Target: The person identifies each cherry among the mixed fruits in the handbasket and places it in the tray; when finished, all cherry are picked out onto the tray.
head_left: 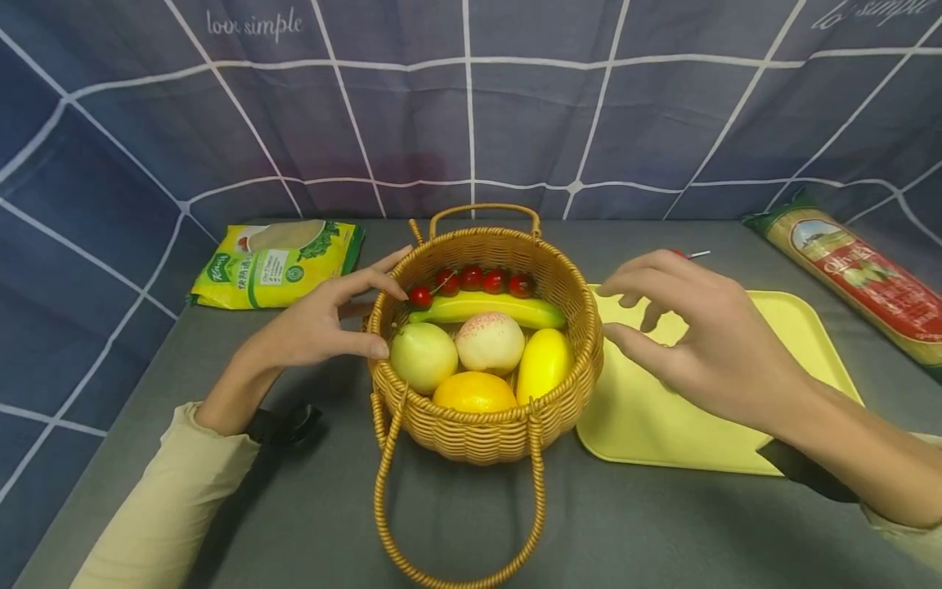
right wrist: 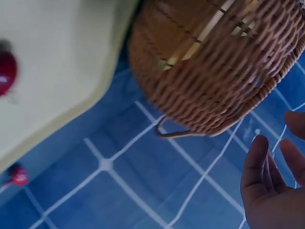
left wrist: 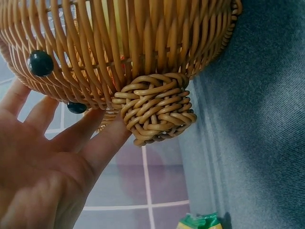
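Note:
A round wicker basket (head_left: 471, 429) stands in the middle of the table in the head view. In it lie several red cherries (head_left: 472, 278), a banana (head_left: 489, 310), a green pear (head_left: 423, 357), a pale peach (head_left: 491, 343), a lemon (head_left: 474, 393) and a longish yellow fruit (head_left: 545, 364). My left hand (head_left: 334, 315) rests against the basket's left rim, and the left wrist view shows its fingers (left wrist: 102, 148) spread along the wicker side. Over the tray, just right of the rim, hovers my right hand (head_left: 684, 327) with loosely bent fingers and nothing in them.
Beneath the right hand is a yellow tray (head_left: 802, 352); the right wrist view shows a red round thing (right wrist: 6, 72) on it. A yellow-green food bag (head_left: 275, 266) lies back left, a pasta pack (head_left: 861, 282) at right. One basket handle (head_left: 383, 507) flops forward onto the table.

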The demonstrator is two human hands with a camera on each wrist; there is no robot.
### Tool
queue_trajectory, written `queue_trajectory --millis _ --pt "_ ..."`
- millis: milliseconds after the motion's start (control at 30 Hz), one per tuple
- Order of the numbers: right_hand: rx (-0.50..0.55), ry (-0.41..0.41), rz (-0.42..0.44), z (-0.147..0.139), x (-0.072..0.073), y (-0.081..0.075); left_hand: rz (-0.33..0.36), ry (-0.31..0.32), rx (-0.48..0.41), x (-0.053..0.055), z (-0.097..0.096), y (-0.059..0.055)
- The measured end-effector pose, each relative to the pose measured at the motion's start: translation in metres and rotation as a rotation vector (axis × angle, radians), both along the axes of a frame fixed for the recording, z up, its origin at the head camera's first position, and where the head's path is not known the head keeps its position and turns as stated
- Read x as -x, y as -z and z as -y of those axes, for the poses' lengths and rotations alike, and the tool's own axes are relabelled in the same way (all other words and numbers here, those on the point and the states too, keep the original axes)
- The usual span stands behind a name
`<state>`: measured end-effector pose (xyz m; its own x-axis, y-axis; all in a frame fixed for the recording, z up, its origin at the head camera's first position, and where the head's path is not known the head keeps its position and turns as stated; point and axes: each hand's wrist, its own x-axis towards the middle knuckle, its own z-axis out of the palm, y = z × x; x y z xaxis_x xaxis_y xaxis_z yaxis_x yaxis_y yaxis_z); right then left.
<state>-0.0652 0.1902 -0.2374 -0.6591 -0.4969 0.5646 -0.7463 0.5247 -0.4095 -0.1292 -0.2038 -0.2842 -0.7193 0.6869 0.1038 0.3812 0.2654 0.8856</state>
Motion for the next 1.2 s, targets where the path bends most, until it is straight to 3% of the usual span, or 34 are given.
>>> queue_trajectory --millis 200,367,733,1000,1200 --pt "-0.054 -0.025 -0.003 0.039 0.013 -0.009 -0.020 -0.005 0.013 0.000 0.000 -0.001" --pt "-0.183 0.017 0.105 0.065 0.027 -0.004 -0.019 0.000 0.013 0.000 0.000 -0.001" --pt "-0.286 -0.002 0.226 0.086 0.071 0.007 0.002 0.015 -0.011 -0.001 0.001 -0.001" --pt "-0.526 -0.007 0.345 0.106 0.084 0.010 0.005 0.005 -0.008 0.000 0.003 0.000" --pt "-0.620 -0.005 0.437 0.107 0.087 0.012 0.004 0.009 -0.005 0.000 0.001 0.000"
